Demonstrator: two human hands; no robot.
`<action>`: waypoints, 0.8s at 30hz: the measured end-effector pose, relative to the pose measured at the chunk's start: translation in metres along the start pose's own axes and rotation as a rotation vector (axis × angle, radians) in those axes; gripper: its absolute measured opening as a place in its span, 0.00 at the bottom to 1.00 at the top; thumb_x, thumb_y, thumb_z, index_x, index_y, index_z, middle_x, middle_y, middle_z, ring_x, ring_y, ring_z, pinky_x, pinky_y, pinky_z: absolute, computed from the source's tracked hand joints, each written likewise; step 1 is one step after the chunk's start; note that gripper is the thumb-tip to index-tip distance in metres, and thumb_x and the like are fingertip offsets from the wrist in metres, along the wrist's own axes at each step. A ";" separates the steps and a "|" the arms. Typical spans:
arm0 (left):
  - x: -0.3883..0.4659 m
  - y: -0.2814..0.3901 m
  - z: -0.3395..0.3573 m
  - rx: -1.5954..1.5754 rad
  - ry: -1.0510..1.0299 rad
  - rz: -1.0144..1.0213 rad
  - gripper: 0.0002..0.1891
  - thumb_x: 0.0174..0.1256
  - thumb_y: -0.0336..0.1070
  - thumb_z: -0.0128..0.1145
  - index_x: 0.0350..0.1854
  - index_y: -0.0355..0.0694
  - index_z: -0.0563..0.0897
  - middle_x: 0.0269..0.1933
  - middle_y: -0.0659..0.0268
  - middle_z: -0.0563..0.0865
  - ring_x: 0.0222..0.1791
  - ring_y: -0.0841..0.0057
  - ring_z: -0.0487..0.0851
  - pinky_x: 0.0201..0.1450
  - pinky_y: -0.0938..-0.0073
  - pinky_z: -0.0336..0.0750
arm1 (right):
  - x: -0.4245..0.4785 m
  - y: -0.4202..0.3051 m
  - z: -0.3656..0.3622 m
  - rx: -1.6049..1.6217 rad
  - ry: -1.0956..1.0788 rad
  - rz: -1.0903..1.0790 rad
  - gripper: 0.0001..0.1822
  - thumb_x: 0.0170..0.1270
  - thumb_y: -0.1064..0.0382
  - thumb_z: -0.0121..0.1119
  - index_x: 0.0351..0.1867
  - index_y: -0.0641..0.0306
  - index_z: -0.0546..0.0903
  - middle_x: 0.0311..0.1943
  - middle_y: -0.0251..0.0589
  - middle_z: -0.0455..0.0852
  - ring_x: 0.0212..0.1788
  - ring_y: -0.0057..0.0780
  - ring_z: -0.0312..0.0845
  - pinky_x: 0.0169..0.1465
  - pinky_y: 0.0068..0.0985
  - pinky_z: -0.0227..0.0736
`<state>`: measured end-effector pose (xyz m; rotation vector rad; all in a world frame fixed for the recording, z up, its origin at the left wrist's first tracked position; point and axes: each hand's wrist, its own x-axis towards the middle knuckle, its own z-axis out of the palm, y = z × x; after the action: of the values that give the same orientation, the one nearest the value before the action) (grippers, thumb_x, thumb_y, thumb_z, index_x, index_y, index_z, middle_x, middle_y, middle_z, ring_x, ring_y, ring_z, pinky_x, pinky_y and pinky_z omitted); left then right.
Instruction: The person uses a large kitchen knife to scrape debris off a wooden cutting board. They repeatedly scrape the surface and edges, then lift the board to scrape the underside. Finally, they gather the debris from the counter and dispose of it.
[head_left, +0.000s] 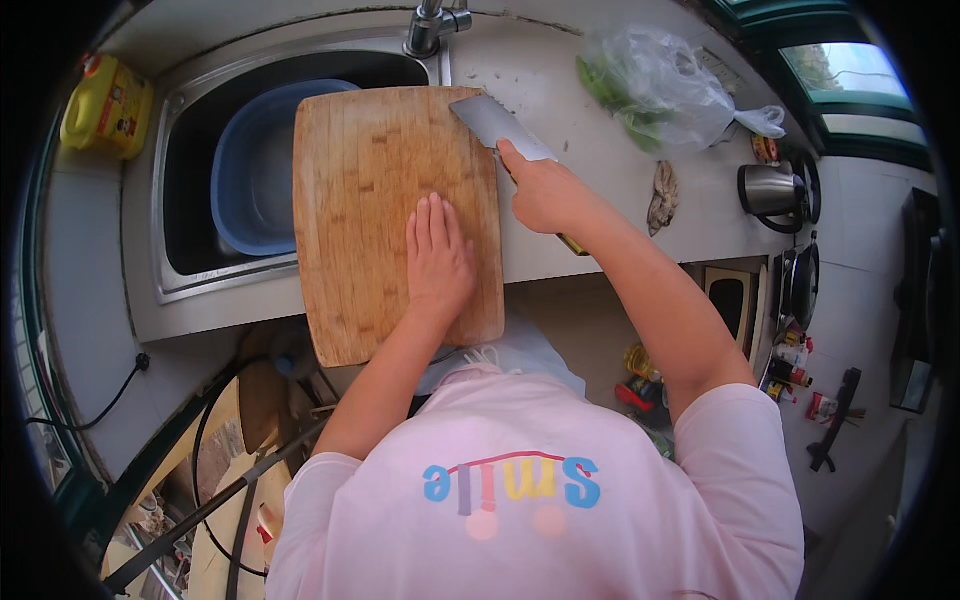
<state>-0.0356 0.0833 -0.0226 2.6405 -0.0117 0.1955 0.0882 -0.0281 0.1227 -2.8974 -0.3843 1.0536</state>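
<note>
A wooden cutting board (352, 225) spans the sink's right part and overhangs the counter's front edge. My left hand (442, 259) lies palm down on its right half, fingers stretched out, holding nothing. In my right hand (547, 191) is a kitchen cleaver (501, 127), with the index finger extended along the blade. The blade's far end overlaps the board's upper right corner; whether they touch, I cannot tell. Part of the cleaver's handle shows below the hand.
A blue plastic basin (251, 176) sits in the sink (169, 232), under the faucet (426, 34). Green vegetables (634, 124) in a clear plastic bag (667, 75), a crumpled cloth (663, 199) and a metal kettle (771, 189) are to the right. A yellow jug (109, 109) stands left.
</note>
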 end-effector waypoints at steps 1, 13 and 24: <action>0.000 -0.001 0.000 -0.001 -0.002 0.000 0.34 0.68 0.39 0.56 0.72 0.26 0.62 0.75 0.46 0.61 0.77 0.52 0.56 0.78 0.52 0.49 | 0.004 -0.002 -0.003 0.005 0.012 0.015 0.42 0.59 0.73 0.46 0.78 0.58 0.53 0.47 0.62 0.85 0.51 0.58 0.80 0.53 0.45 0.74; 0.000 -0.001 0.004 -0.019 -0.010 -0.009 0.34 0.68 0.39 0.53 0.72 0.25 0.61 0.76 0.44 0.59 0.78 0.51 0.54 0.79 0.52 0.47 | -0.007 0.011 0.012 -0.028 0.183 -0.032 0.41 0.58 0.73 0.48 0.77 0.53 0.56 0.44 0.64 0.85 0.44 0.59 0.82 0.47 0.48 0.76; -0.001 -0.001 0.003 -0.008 -0.020 -0.002 0.35 0.68 0.40 0.52 0.73 0.24 0.60 0.76 0.44 0.58 0.78 0.52 0.54 0.79 0.53 0.46 | -0.014 -0.002 0.009 -0.104 0.022 -0.140 0.40 0.58 0.74 0.48 0.76 0.63 0.56 0.41 0.65 0.85 0.44 0.60 0.83 0.48 0.48 0.76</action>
<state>-0.0365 0.0826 -0.0258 2.6339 -0.0159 0.1680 0.0723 -0.0303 0.1250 -2.9161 -0.6487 1.0094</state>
